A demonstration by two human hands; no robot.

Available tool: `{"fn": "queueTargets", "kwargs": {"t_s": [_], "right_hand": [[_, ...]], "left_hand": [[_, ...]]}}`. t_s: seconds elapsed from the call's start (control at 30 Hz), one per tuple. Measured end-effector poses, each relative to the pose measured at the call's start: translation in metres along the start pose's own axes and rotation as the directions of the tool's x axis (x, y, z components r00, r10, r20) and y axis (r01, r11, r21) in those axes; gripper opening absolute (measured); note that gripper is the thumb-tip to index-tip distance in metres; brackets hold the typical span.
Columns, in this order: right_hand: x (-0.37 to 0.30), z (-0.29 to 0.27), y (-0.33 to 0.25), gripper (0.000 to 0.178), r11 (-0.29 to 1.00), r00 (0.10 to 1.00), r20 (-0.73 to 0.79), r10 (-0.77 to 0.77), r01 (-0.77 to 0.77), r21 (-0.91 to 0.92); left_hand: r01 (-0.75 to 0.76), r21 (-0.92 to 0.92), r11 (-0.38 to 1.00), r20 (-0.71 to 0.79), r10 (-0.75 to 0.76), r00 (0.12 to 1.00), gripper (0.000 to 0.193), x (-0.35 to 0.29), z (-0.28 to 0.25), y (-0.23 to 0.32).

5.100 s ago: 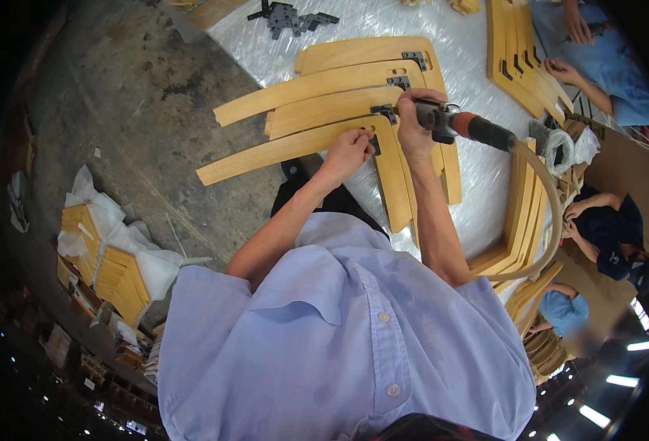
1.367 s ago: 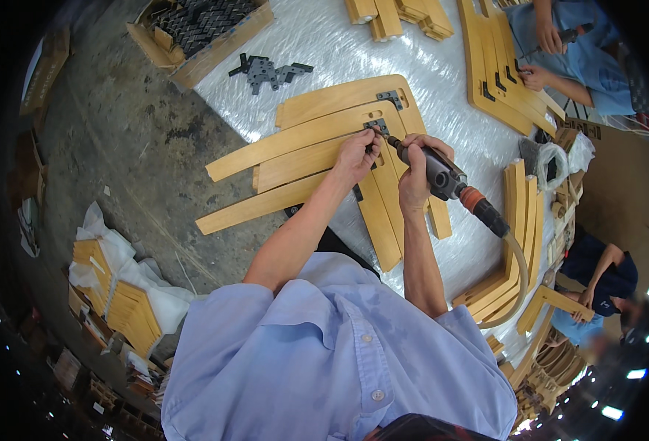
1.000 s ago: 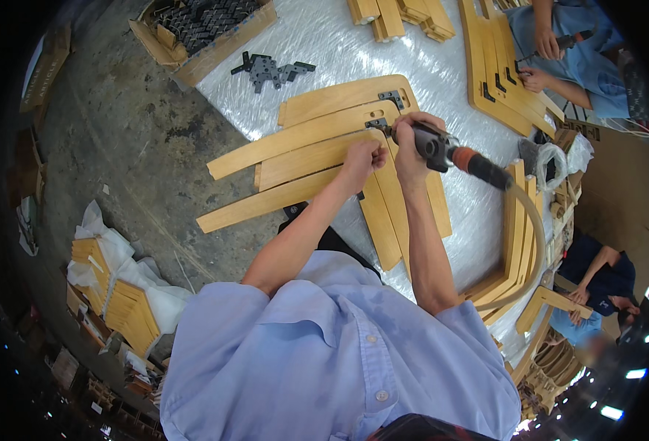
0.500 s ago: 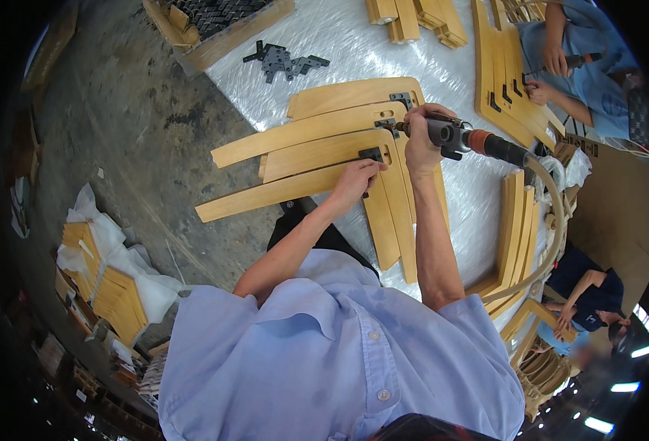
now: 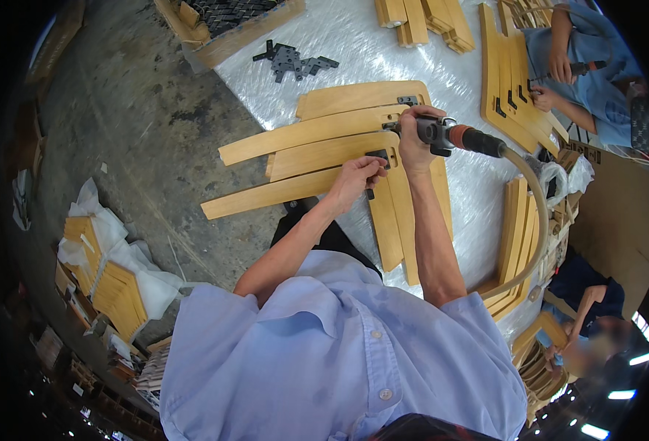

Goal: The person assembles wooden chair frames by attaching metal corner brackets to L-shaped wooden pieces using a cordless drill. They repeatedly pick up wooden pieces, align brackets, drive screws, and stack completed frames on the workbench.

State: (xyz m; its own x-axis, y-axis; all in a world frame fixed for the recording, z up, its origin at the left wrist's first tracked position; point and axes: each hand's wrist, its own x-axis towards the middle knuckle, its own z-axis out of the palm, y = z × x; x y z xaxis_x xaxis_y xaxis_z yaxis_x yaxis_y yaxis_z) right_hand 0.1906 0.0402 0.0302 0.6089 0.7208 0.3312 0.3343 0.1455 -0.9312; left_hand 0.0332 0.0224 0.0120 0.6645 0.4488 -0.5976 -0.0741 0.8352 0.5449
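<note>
My right hand [image 5: 414, 143] grips a dark pneumatic screwdriver [image 5: 436, 132] with an orange collar, held at the black bracket [image 5: 391, 126] on a curved wooden piece [image 5: 313, 134]. Its bit tip is mostly hidden by my hand. Nearer me, the fingers of my left hand [image 5: 356, 180] are pinched together beside another black angle bracket [image 5: 376, 156]. Whatever they hold is too small to make out. That bracket lies where a curved wooden slat [image 5: 276, 192] meets an upright wooden leg [image 5: 389, 228]. A further bracket [image 5: 407, 101] sits on the farthest wooden piece [image 5: 354, 97].
Loose black brackets [image 5: 295, 60] lie at the table's far left, near a cardboard box [image 5: 251, 33] of dark parts. A hose [image 5: 537, 198] curves from the screwdriver past stacked wooden parts [image 5: 514, 220]. At the far right, a co-worker's hands [image 5: 552, 88] work with another driver. Wrapped wood [image 5: 115, 287] stands at left.
The screwdriver and my right hand have moved slightly left, closer in over the bracket. My left fingertips have shifted a little, showing more of the near bracket. The whole view has shifted slightly.
</note>
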Motion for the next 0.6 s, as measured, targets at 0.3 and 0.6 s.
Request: {"fn": "queueTargets", "kwargs": {"t_s": [0.3,0.6], "right_hand": [[0.003,-0.01,-0.034,0.026,0.987,0.993,0.087,0.081,-0.092,0.128],[-0.014,-0.038,-0.079,0.025,0.929,0.959,-0.238,0.155,-0.06,0.365]], "left_hand": [[0.071,-0.116,0.991,0.011,-0.07,0.997,0.019,0.001,-0.004,0.006],[0.029,-0.32,0.947,-0.028,-0.04,0.999,0.014,0.031,0.0,0.009]]}}
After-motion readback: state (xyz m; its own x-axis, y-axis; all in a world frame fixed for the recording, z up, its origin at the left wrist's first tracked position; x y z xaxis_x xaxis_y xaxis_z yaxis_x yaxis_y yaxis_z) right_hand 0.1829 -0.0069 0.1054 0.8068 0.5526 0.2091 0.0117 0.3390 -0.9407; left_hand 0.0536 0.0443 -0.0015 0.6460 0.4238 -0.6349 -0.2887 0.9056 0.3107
